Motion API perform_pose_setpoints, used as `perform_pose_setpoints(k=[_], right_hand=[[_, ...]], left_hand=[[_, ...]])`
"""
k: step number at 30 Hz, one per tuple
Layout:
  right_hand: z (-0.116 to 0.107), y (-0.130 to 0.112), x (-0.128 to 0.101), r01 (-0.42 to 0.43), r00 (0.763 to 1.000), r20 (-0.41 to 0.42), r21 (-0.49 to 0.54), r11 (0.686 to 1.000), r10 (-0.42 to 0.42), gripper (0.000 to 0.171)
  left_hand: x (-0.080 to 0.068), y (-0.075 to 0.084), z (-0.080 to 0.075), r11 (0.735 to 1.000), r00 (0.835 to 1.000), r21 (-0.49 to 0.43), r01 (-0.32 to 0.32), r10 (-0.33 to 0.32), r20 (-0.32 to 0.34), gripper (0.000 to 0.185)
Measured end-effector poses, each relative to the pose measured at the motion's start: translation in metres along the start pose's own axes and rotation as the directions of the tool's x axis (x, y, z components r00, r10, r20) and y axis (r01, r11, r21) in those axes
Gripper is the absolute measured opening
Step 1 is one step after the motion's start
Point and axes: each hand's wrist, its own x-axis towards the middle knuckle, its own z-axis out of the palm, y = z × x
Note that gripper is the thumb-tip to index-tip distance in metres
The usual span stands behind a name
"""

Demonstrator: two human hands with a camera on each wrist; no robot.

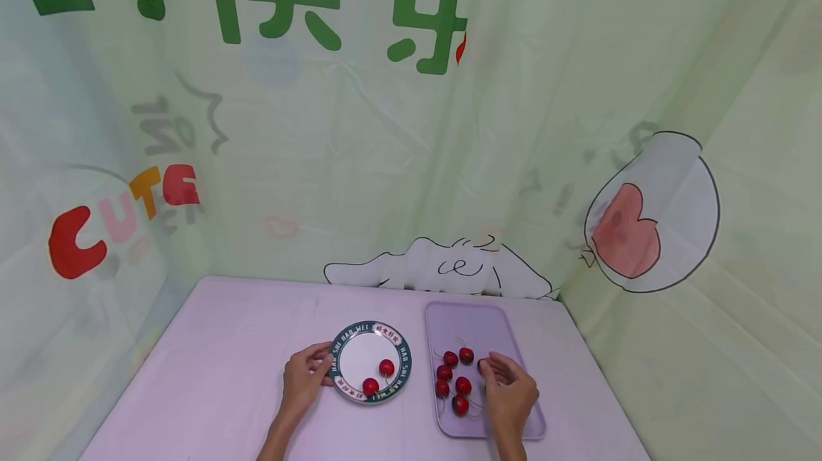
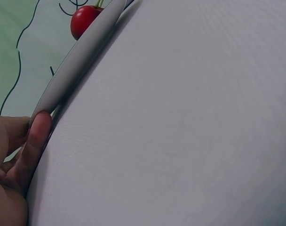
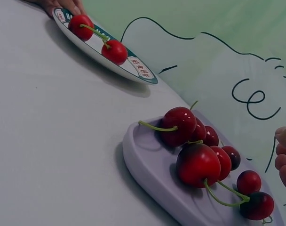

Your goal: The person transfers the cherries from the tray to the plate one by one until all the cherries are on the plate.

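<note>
Head view: the left hand's (image 1: 305,377) fingers clamp the rim of the green-edged plate (image 1: 356,360), which carries two cherries (image 1: 386,367); the right hand's (image 1: 510,391) fingers curl at a partly hidden cherry (image 1: 481,367) in the lilac tray (image 1: 472,325) — whether they grip it, I cannot tell. Left wrist: tipping the pinched plate could roll its loose cherries off. Right wrist: long stems (image 3: 223,201) lie close together — pulling one might drag another.

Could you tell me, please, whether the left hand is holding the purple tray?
No, the head view shows the left hand holding the round plate by its rim.
</note>
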Motion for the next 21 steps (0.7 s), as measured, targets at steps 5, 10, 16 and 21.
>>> perform_pose_setpoints(k=[5, 10, 16, 21], right_hand=[[-0.004, 0.001, 0.006, 0.027, 0.999, -0.046, -0.003, 1.000, -0.027, 0.019], [-0.008, 0.013, 0.013, 0.008, 0.997, -0.070, -0.025, 1.000, -0.010, 0.019], [-0.013, 0.029, 0.018, -0.029, 0.996, -0.089, -0.057, 0.998, 0.024, 0.021], [-0.016, 0.035, 0.019, -0.077, 0.993, -0.101, -0.118, 0.990, 0.065, 0.020]], left_hand=[[0.001, -0.001, -0.001, 1.000, 1.000, 0.009, 0.000, 0.000, -0.003, 0.033], [0.002, -0.001, 0.000, 1.000, 1.000, 0.011, 0.007, -0.007, -0.003, 0.033], [0.002, -0.001, 0.000, 1.000, 1.000, 0.004, -0.001, 0.001, 0.002, 0.033], [0.002, -0.003, 0.001, 1.000, 1.000, -0.003, 0.010, -0.010, 0.003, 0.033]])
